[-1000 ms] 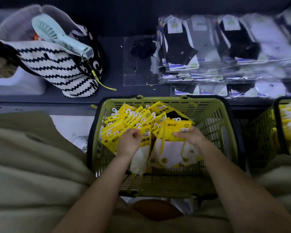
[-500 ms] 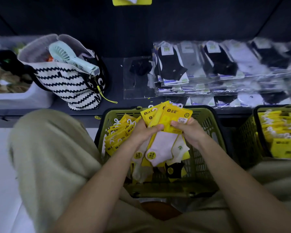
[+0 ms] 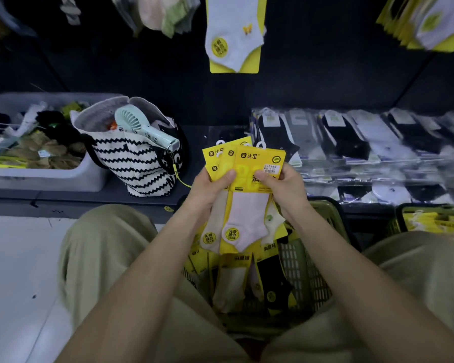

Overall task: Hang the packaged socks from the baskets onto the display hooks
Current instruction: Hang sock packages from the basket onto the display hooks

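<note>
Both hands hold a fanned stack of yellow-carded sock packs (image 3: 249,179) upright above the green basket (image 3: 323,260) between my knees. My left hand (image 3: 210,184) grips the stack's left edge, thumb on the front card. My right hand (image 3: 281,183) pinches the front pack's right side. White plastic hanger loops stick up from the cards' tops. More packs (image 3: 247,281) lie in the basket below. On the dark display wall above, a white sock pack (image 3: 233,35) hangs at the middle and a bunch of yellow packs (image 3: 427,22) hangs at the upper right.
A zigzag tote bag (image 3: 131,163) with a mint hand fan (image 3: 144,128) stands on the low shelf at left, beside a grey bin (image 3: 42,176) of loose items. Clear-bagged socks (image 3: 364,142) cover the shelf at right. A second basket (image 3: 435,218) sits far right.
Both hands lifted a stack of sock packs out of the basket and raised it upright in front of the shelf. The view tilted up, revealing packs hanging on the wall.
</note>
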A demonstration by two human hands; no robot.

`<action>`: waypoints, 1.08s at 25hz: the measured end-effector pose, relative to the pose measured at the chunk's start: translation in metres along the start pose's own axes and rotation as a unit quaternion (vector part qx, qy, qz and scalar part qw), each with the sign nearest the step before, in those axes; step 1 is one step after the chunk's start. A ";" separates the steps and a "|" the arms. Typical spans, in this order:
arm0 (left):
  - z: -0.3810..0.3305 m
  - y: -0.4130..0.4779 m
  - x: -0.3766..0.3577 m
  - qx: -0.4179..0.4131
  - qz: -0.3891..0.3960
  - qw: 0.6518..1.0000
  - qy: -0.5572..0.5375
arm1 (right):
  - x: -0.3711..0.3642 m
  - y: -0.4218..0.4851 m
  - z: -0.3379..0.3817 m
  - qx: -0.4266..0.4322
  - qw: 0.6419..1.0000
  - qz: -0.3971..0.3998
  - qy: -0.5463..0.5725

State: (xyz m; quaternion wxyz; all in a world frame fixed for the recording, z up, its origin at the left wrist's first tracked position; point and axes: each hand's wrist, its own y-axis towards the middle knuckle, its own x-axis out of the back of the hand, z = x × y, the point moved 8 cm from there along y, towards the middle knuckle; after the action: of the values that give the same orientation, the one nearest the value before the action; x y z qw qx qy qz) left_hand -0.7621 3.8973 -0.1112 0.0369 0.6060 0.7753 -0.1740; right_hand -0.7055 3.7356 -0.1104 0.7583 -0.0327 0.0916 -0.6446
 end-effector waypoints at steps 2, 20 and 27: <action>-0.016 0.003 0.001 -0.018 -0.001 1.000 0.016 | -0.002 0.003 0.019 0.025 0.999 0.005 -0.020; -0.223 0.039 -0.027 -0.190 0.042 0.976 0.096 | -0.049 0.043 0.290 0.284 0.947 0.038 -0.147; -0.301 0.041 -0.001 -0.283 -0.030 0.953 0.107 | -0.072 0.054 0.365 0.310 0.931 0.012 -0.193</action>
State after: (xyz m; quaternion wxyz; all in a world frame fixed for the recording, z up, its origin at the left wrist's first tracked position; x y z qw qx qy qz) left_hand -0.6764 3.9997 0.1618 0.1185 0.5619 0.8103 0.1168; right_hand -0.5978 3.7901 0.2453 0.7415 0.0815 -0.2601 -0.6131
